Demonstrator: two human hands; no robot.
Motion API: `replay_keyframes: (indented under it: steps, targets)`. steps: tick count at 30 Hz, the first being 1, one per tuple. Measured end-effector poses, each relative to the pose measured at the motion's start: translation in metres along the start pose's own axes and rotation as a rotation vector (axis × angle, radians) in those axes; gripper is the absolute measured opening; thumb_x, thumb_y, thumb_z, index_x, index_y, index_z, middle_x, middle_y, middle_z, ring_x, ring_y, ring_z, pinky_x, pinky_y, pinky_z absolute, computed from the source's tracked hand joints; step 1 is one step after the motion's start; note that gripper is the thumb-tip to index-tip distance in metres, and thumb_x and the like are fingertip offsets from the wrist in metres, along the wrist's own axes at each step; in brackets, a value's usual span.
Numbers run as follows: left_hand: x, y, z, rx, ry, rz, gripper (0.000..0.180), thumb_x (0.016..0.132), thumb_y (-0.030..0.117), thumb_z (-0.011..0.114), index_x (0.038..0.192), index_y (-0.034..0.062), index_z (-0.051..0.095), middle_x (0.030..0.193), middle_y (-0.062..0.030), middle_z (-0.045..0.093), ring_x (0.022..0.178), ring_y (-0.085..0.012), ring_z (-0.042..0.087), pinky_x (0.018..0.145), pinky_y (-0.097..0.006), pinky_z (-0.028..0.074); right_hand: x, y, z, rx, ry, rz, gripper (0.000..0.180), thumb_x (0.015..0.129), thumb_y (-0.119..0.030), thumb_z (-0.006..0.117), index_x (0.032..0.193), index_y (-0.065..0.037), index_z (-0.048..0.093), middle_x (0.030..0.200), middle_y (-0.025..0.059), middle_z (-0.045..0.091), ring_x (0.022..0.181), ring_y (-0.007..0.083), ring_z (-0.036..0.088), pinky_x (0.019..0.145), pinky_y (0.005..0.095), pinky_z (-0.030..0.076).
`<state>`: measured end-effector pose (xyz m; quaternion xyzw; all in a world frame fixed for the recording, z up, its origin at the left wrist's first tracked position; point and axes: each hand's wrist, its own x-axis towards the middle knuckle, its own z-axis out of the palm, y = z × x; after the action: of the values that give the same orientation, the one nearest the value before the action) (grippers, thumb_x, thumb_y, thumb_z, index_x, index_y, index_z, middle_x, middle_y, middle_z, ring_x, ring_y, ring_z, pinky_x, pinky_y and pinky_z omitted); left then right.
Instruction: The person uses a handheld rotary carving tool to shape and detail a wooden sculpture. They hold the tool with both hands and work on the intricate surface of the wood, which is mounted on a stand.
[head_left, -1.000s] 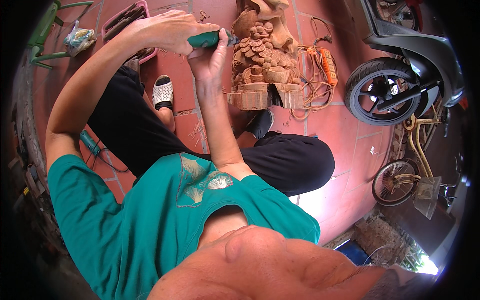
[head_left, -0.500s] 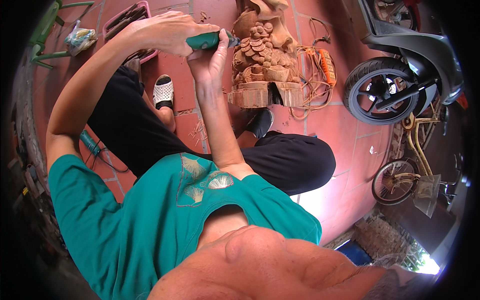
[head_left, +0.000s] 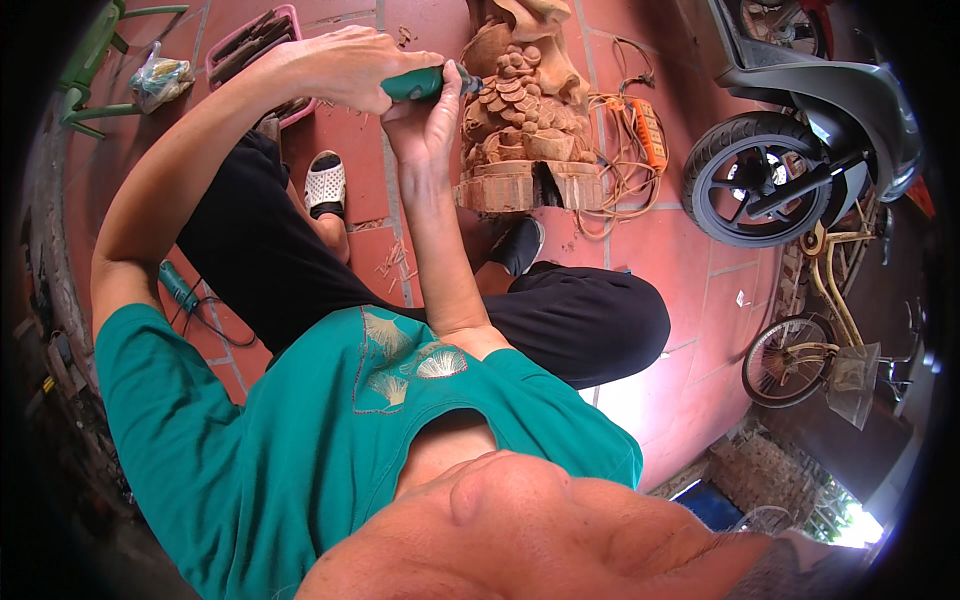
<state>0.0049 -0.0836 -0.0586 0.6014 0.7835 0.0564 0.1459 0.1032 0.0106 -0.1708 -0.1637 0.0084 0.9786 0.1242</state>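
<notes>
A green rotary tool (head_left: 413, 84) lies across both my hands at the top centre, its dark nose pointing right at a carved wooden figure (head_left: 530, 120). My left hand (head_left: 345, 68) is closed round the rear of the tool from above, knuckles up. From below, my right hand (head_left: 428, 122) grips it near the nose, with the thumb along the front. The tip meets or nearly meets the carving beside a cluster of coin-like discs; exact contact I cannot make out. The reddish-brown figure stands on a flat wooden base (head_left: 530, 187) with a dark notch in it.
Right of the carving lie an orange power strip (head_left: 650, 135) and coiled cord (head_left: 608, 195). Behind my left arm sits a pink basket (head_left: 212, 58) of dark tools. Another green power tool (head_left: 180, 287) rests on the tiles. A motorbike (head_left: 765, 180) and bicycle (head_left: 790, 362) stand to the right.
Both hands and the rotary tool have shifted slightly right along the carving's edge. The whole view has moved a little; the grip looks the same.
</notes>
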Motion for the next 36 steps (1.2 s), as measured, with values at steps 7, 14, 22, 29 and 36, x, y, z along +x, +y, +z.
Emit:
replay_keyframes:
  steps: [7, 14, 22, 29, 36]
  targets:
    - [0.003, 0.002, 0.002, 0.028, -0.017, -0.032, 0.081, 0.070, 0.011, 0.066, 0.148, 0.0106, 0.049, 0.088, -0.0227, 0.073, 0.077, -0.0397, 0.072, 0.068, -0.047, 0.058, 0.000, -0.003, 0.000, 0.013, 0.017, -0.003, 0.024, 0.095, -0.034, 0.072, 0.107, -0.014, 0.066, 0.106, -0.0015, 0.071, 0.102, 0.0158, 0.068, 0.093, 0.0379, 0.057]
    - [0.003, 0.003, 0.003, 0.019, -0.029, -0.047, 0.079, 0.071, 0.011, 0.067, 0.148, 0.0101, 0.049, 0.088, -0.0226, 0.073, 0.077, -0.0393, 0.072, 0.068, -0.047, 0.058, -0.002, -0.002, -0.001, -0.009, 0.003, -0.014, 0.025, 0.095, -0.034, 0.072, 0.108, -0.014, 0.066, 0.105, -0.0005, 0.071, 0.102, 0.0166, 0.068, 0.095, 0.0384, 0.057]
    - [-0.001, 0.002, 0.004, 0.008, -0.049, -0.035, 0.078, 0.070, 0.011, 0.067, 0.146, 0.0092, 0.050, 0.094, -0.0225, 0.073, 0.080, -0.0395, 0.072, 0.070, -0.047, 0.058, -0.002, 0.004, -0.006, -0.022, -0.020, -0.018, 0.033, 0.097, -0.042, 0.068, 0.111, -0.013, 0.065, 0.109, 0.0017, 0.070, 0.102, 0.0171, 0.067, 0.093, 0.0361, 0.056]
    - [-0.004, 0.000, 0.005, 0.000, -0.028, -0.002, 0.078, 0.069, 0.011, 0.066, 0.146, 0.0076, 0.051, 0.093, -0.0230, 0.072, 0.078, -0.0407, 0.071, 0.069, -0.048, 0.057, -0.001, 0.008, -0.009, -0.016, -0.012, -0.023, 0.032, 0.099, -0.041, 0.067, 0.111, -0.012, 0.065, 0.110, 0.0025, 0.070, 0.103, 0.0172, 0.068, 0.093, 0.0366, 0.057]
    - [-0.008, -0.001, 0.007, -0.002, -0.044, -0.018, 0.079, 0.070, 0.012, 0.065, 0.147, 0.0067, 0.050, 0.090, -0.0227, 0.072, 0.080, -0.0404, 0.071, 0.071, -0.049, 0.055, 0.000, 0.010, -0.014, -0.007, -0.029, 0.023, 0.032, 0.098, -0.039, 0.068, 0.113, -0.011, 0.064, 0.111, 0.0031, 0.070, 0.105, 0.0178, 0.068, 0.096, 0.0380, 0.057]
